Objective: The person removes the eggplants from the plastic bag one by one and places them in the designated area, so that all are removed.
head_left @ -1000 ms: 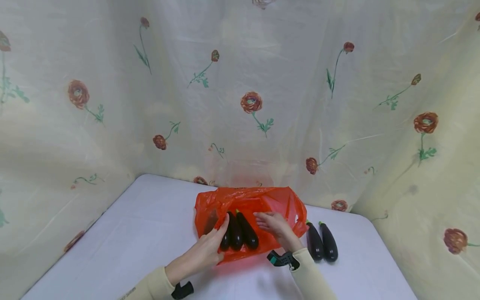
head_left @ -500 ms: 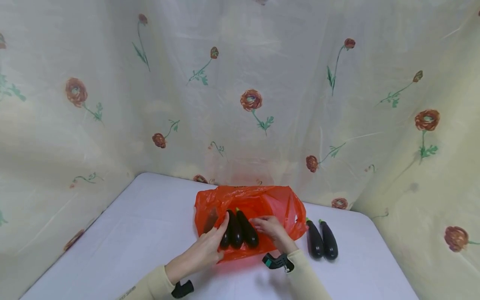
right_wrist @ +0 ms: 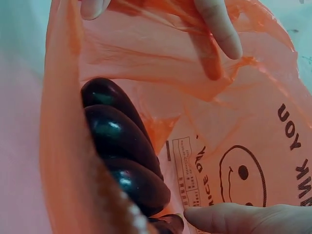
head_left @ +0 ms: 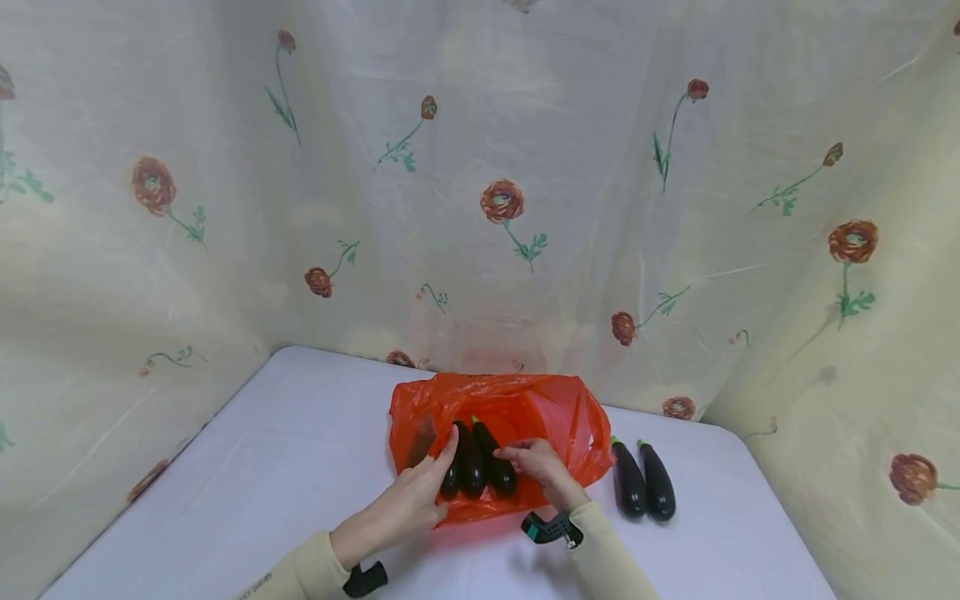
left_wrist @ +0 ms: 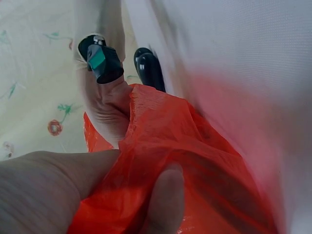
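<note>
A red plastic bag (head_left: 581, 408) lies with its mouth open on the table. Side by side in it lie several dark eggplants (head_left: 472, 467), their stem ends pointing away; in the right wrist view the eggplants (right_wrist: 122, 136) show glossy and overlapping. My left hand (head_left: 408, 500) grips the bag's near left edge, plastic bunched between thumb and fingers. My right hand (head_left: 540, 467) reaches into the mouth, fingertips right at the rightmost eggplant. In the right wrist view its thumb (right_wrist: 243, 218) lies beside the eggplants' lower end; its other fingers are mostly hidden.
Two more eggplants (head_left: 645, 483) lie to the right of the bag on the white table (head_left: 322, 433). A flower-printed curtain (head_left: 585, 208) hangs behind the table and along both sides. Each wrist wears a black strap-on camera (head_left: 551, 527).
My right hand has moved left and slightly down, bringing its fingertips to the rightmost eggplant. The left hand keeps its grip on the bag in the same place.
</note>
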`<state>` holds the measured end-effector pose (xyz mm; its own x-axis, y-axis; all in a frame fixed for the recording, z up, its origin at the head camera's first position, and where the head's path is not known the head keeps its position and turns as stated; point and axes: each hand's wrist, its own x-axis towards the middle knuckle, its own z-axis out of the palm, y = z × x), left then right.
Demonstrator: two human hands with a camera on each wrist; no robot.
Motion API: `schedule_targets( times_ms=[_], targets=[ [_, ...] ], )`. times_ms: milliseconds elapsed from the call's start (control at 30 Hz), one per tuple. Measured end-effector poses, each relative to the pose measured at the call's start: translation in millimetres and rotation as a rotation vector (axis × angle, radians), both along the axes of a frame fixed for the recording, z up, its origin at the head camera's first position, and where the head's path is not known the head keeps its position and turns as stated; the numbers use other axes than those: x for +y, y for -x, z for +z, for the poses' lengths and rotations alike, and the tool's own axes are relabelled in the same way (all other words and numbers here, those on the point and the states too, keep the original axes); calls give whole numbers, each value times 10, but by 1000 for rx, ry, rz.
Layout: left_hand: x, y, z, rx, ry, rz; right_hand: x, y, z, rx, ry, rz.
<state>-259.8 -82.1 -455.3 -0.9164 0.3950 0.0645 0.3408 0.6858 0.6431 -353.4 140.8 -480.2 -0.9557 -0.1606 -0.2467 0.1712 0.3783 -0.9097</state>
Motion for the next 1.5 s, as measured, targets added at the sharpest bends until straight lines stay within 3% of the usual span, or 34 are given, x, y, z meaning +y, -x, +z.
schedule_targets(
  times_ms=[500, 833, 1033, 1300, 1500],
  targets=[
    [-7, -7, -2, 13, 0, -9, -20, -25, -48, 37, -25, 48],
    [-8, -6, -9, 15, -1, -9, -20, -27, -62, 18, -44, 24],
    [-10, -11, -3, 3, -24, -4, 7, -43, 6, 17, -50, -3],
    [2, -17, -3, 38, 26, 3, 40, -65, 89, 14, -42, -34],
    [3, -25, 3, 40, 21, -3, 65, -72, 116, -12, 9, -34]
  ],
)
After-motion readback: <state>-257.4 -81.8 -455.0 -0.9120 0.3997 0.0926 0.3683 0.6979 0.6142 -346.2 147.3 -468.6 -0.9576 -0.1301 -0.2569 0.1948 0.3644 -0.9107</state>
